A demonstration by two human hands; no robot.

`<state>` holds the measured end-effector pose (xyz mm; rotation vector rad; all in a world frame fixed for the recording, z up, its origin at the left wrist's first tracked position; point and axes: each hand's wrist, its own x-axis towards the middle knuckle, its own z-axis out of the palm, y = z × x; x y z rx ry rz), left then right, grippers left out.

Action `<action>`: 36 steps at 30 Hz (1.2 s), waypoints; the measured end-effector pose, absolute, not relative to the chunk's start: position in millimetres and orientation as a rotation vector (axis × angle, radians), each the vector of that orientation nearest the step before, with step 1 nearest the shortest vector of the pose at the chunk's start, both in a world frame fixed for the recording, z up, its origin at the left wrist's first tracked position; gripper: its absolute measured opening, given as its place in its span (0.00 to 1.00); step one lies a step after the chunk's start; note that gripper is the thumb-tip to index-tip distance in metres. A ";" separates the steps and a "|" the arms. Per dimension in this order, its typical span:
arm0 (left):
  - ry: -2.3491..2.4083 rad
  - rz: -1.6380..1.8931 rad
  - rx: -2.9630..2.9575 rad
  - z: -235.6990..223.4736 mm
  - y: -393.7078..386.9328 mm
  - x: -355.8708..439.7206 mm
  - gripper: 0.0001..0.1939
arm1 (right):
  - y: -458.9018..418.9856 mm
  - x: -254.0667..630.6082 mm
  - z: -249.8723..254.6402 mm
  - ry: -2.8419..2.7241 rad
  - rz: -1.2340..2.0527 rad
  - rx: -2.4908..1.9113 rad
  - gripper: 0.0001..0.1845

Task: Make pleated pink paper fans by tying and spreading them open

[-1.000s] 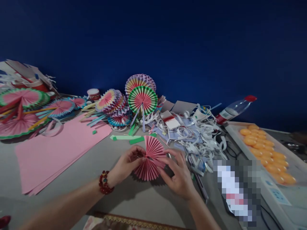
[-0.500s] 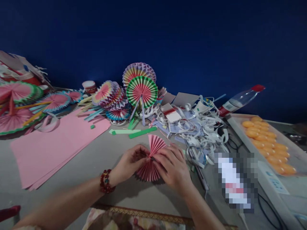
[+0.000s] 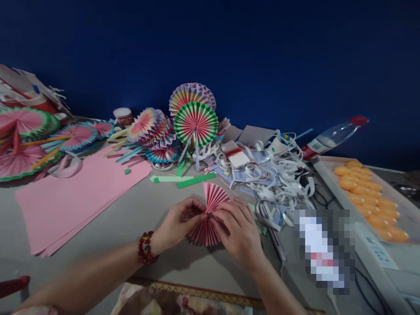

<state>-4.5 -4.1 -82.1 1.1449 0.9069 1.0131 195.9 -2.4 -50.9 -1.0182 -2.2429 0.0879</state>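
Observation:
A pink pleated paper fan [image 3: 211, 199] lies on the grey table [image 3: 131, 218] in front of me, pinched in at its middle. My left hand [image 3: 179, 221], with a red bead bracelet at the wrist, grips the fan's centre from the left, fingers curled. My right hand [image 3: 238, 232] presses on the centre from the right, fingers closed over the pleats. The fan's upper half stands up above my fingers; the lower half spreads below them.
Sheets of pink paper [image 3: 72, 197] lie at left. Finished multicoloured paper fans [image 3: 196, 123] stand and lie along the back. A heap of white paper strips [image 3: 272, 173], scissors [image 3: 267, 216], green strips [image 3: 195, 180], a bottle [image 3: 331, 136] and a tray of orange pieces [image 3: 367, 192] are at right.
My right hand has slid left onto the fan's centre and closed over it. The fan is squeezed narrower than a second ago. The view has shifted slightly.

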 end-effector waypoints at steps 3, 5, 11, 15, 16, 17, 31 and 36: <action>0.909 1.012 1.145 -82.2 -4.0 -4.6 0.09 | -3.0 195.8 -50.5 -2.229 0.085 -1.028 0.03; 0.922 1.010 1.157 -80.8 -3.9 -4.5 0.09 | -3.3 195.5 -50.4 -2.219 0.077 -1.033 0.02; 0.944 1.009 1.170 -78.0 -4.0 -5.1 0.08 | -3.6 194.8 -52.6 -2.193 0.060 -1.079 0.02; 0.942 1.022 1.171 -80.0 -3.6 -6.0 0.08 | -3.7 195.1 -52.7 -2.194 0.041 -1.098 0.02; 0.939 1.029 1.171 -80.5 -3.5 -6.1 0.08 | -3.9 195.2 -52.6 -2.191 0.036 -1.098 0.02; 0.937 1.036 1.171 -80.7 -3.3 -6.2 0.08 | -4.0 195.3 -52.3 -2.187 0.033 -1.100 0.02; 0.905 1.039 1.148 -84.1 -2.8 -5.1 0.09 | -5.0 192.1 -53.4 -2.203 0.024 -1.100 0.08; 0.950 1.028 1.163 -78.3 -5.5 -3.0 0.09 | -5.4 190.7 -50.9 -2.195 0.019 -1.070 0.07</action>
